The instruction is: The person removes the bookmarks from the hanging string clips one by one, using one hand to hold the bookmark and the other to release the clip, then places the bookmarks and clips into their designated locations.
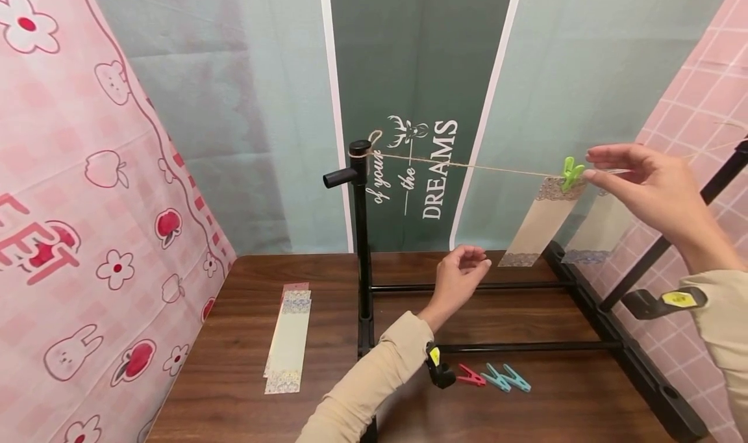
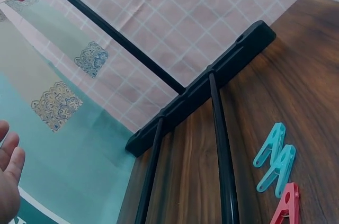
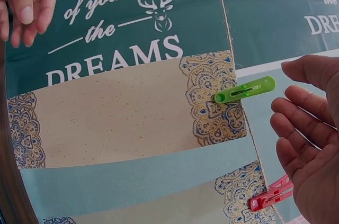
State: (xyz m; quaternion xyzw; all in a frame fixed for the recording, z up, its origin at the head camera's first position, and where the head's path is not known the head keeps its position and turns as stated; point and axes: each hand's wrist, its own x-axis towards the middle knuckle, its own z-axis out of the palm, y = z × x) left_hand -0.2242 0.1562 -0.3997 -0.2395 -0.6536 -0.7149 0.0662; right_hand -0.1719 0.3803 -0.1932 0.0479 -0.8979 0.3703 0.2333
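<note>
Hovering just beside the bright green plastic clothespin (image 3: 246, 90), our right hand (image 1: 654, 186) holds nothing, its fingers loosely parted. We see that clothespin fixing a cream paper strip (image 3: 116, 115) with ornate ends to the thin tan twine (image 3: 225, 17). Our left hand (image 1: 458, 277), relaxed and empty, hangs lower, left of the strip. Below, a red plastic clothespin (image 2: 287, 203) lies on the brown wood-grain table (image 1: 216, 365).
</note>
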